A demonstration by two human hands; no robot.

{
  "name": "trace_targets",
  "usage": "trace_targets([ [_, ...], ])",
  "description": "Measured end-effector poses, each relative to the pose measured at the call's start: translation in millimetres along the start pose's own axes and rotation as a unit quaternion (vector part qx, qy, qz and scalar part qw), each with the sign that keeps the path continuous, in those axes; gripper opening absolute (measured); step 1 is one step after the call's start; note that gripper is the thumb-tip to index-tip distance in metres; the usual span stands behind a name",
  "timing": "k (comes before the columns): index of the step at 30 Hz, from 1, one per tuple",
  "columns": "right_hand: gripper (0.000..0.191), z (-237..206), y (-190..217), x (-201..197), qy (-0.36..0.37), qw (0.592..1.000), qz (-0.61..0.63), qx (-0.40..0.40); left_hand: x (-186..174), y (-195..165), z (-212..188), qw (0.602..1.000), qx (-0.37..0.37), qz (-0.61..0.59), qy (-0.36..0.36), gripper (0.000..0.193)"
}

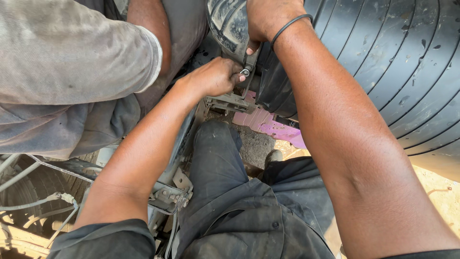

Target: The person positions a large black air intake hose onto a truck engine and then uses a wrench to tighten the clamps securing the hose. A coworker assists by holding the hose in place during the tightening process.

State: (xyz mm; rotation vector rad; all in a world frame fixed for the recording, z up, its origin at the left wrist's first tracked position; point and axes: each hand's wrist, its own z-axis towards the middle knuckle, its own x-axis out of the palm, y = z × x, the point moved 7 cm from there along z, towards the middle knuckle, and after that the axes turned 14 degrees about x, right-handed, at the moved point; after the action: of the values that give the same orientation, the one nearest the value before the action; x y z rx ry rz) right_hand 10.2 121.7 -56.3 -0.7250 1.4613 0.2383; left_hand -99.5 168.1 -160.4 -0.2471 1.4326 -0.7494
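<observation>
The left hand (213, 76) is closed around a small metal spanner (243, 73) at a bolt on a grey bracket (230, 102). The right hand (270, 19), a black band (290, 25) on its wrist, grips the edge of a black ribbed mudguard (383, 62) just above. A co-worker's grey sleeve (72, 52) fills the upper left. Below, a pink sheet (268, 123) lies on the ground.

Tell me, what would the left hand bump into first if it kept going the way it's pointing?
Probably the small metal bolt right at the left hand's knuckles, on the edge of the black mudguard that the right hand grips. Depth is hard to judge.
</observation>
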Motion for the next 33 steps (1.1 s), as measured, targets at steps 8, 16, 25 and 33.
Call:
trace_targets([
  [8, 0.069, 0, 2, -4, -0.038, 0.999, -0.017, -0.013, 41, -13, -26, 0.919, -0.067, -0.291, -0.257, 0.036],
  [16, 0.067, 0, 3, -2, -0.067, 0.997, -0.030, -0.011, 114, -12, -6, 0.613, -0.222, -0.657, -0.379, 0.031],
  [25, 0.066, 2, 3, 1, -0.048, 0.997, -0.056, -0.015, 102, -14, -11, 0.634, -0.204, -0.650, -0.367, 0.027],
  [33, 0.066, 2, -1, -1, -0.027, 1.000, -0.013, -0.006, 110, -8, -12, 0.544, -0.221, -0.720, -0.370, 0.030],
])
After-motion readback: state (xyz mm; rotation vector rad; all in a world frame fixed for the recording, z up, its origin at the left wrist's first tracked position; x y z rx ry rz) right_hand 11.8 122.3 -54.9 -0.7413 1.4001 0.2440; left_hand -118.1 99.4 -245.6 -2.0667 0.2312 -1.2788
